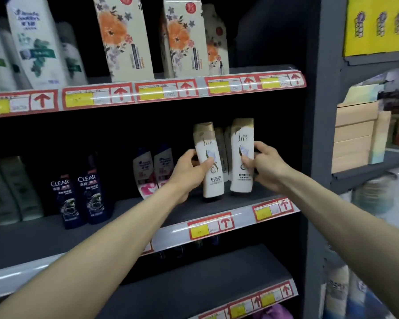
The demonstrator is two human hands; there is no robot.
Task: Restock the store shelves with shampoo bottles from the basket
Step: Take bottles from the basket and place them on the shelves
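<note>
Two white shampoo bottles with gold caps stand at the right end of the middle shelf (240, 200). My left hand (189, 170) grips the left bottle (211, 178), thumb across its label; this bottle leans slightly left. My right hand (266, 163) grips the right bottle (240, 180) from its right side, thumb on the front. Both bottle bases touch or nearly touch the shelf. More bottles of the same kind stand behind them. The basket is out of view.
Left on the same shelf stand two small white-and-pink bottles (145, 171), two dark blue Clear bottles (78, 194) and pale green ones (12, 187). The upper shelf holds tall floral bottles (122, 40). A grey upright post (320, 111) bounds the shelf at right.
</note>
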